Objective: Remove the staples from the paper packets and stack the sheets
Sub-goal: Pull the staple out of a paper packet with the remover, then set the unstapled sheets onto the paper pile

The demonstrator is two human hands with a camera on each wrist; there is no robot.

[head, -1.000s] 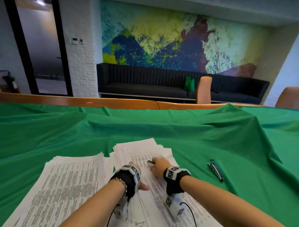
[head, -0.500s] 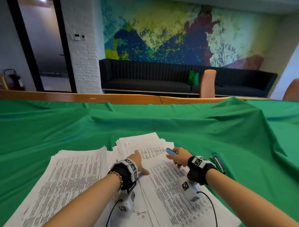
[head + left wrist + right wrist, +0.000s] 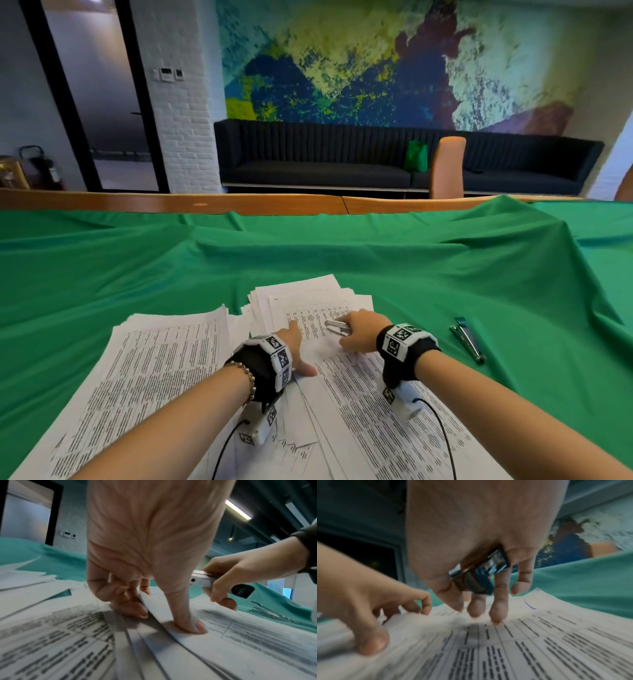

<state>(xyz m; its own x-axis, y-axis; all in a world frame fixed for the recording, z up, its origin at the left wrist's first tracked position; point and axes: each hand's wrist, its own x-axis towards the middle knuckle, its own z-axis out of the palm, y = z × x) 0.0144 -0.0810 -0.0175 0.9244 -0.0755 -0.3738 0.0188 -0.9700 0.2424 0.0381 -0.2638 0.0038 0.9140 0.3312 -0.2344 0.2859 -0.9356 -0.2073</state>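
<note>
A fanned pile of printed paper packets (image 3: 359, 394) lies on the green cloth in front of me. My left hand (image 3: 296, 342) holds the top packet's left edge. In the left wrist view its thumb (image 3: 188, 622) presses on the top sheet (image 3: 240, 635) while the fingers (image 3: 130, 604) curl under the edge. My right hand (image 3: 356, 337) grips a metal staple remover (image 3: 337, 325) just right of the left hand, low over the packet. In the right wrist view the staple remover (image 3: 479, 572) sits in the palm and the fingertips (image 3: 495, 618) touch the sheet (image 3: 522, 642).
A separate stack of printed sheets (image 3: 154, 370) lies to the left. A second metal tool (image 3: 467, 339) rests on the green cloth (image 3: 342, 257) to the right. The cloth rises in folds at the far right. Beyond the wooden table edge (image 3: 171, 202) stands a chair (image 3: 447, 168).
My right hand swung out to the right with the staple remover, then came back a little toward the left hand. The left hand stayed on the packet's edge.
</note>
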